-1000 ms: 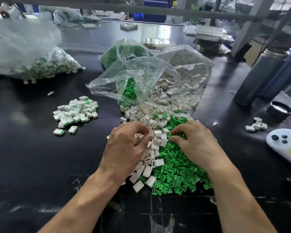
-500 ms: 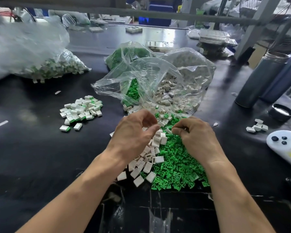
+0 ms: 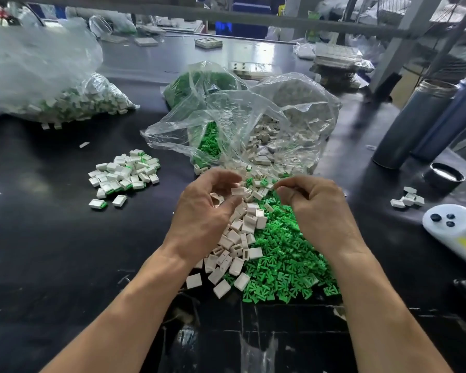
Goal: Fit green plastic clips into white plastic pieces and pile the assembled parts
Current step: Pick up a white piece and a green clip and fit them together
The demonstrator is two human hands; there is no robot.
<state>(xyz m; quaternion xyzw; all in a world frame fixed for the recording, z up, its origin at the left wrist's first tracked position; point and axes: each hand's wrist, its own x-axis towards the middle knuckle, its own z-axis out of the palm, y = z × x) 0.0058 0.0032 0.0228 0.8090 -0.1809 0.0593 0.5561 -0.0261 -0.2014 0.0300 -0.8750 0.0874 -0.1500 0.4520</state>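
Your left hand (image 3: 207, 211) curls around a white piece (image 3: 238, 191), your right hand (image 3: 314, 208) pinches shut (what it holds, I cannot tell), both above the loose white pieces (image 3: 240, 238) and green clips (image 3: 285, 259); the assembled pile (image 3: 124, 175) sits farther left on the table (image 3: 38, 251).

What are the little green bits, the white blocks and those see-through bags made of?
Green clips: most likely hard plastic, one bright even colour, crisp moulded edges.
White pieces: probably hard plastic too, smooth, slightly shiny, hollow boxes with sharp corners.
Clear bags: thin soft plastic film; they crinkle, shine, and the parts inside show through.
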